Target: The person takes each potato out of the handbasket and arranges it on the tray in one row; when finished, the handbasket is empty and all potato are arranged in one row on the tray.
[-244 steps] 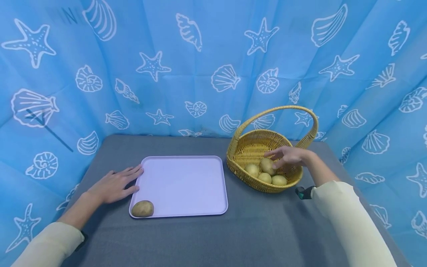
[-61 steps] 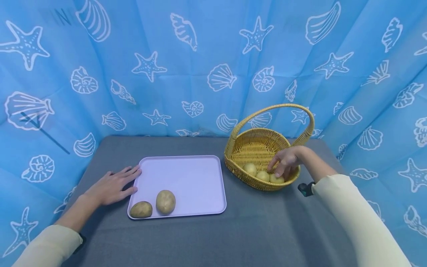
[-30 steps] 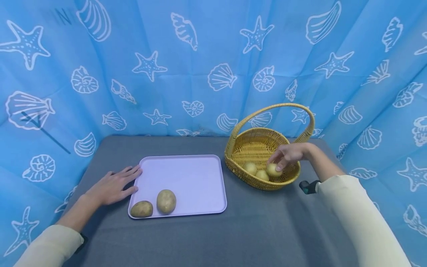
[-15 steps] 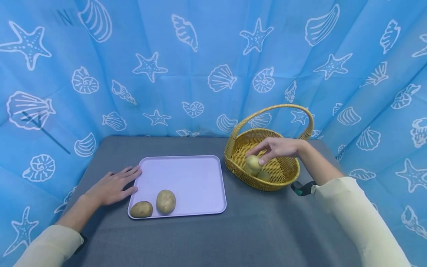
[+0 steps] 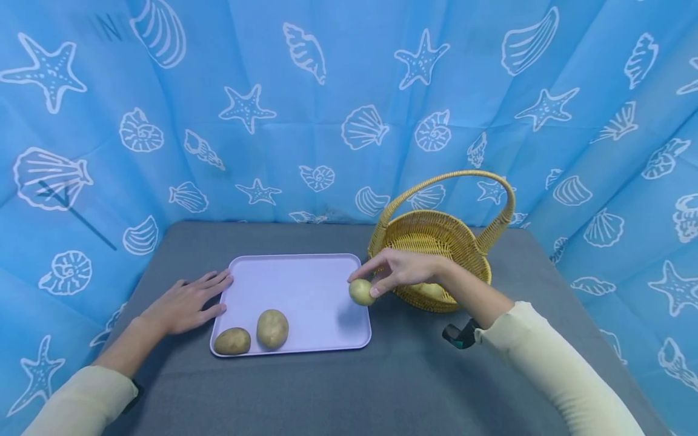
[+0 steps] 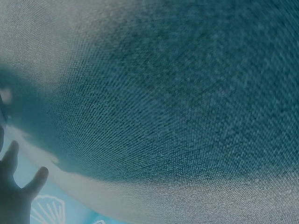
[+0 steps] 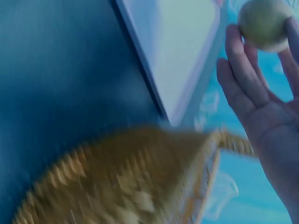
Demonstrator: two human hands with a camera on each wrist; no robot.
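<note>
Right hand (image 5: 406,271) pinches a small round yellowish potato (image 5: 361,292) over the lilac rectangular plastic tray's (image 5: 305,284) right edge; left hand (image 5: 185,301), fingers flat, steadies its left edge.

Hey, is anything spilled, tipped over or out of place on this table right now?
Nothing stands out. The basket sits upright, two potatoes lie on the tray, and the right hand holds a third potato above the tray's right edge.

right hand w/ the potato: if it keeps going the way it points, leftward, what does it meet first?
Probably the tray: the right hand holds the small potato over its right edge, fingers pointing left. Further on lie two potatoes. Height above the tray is unclear.
</note>
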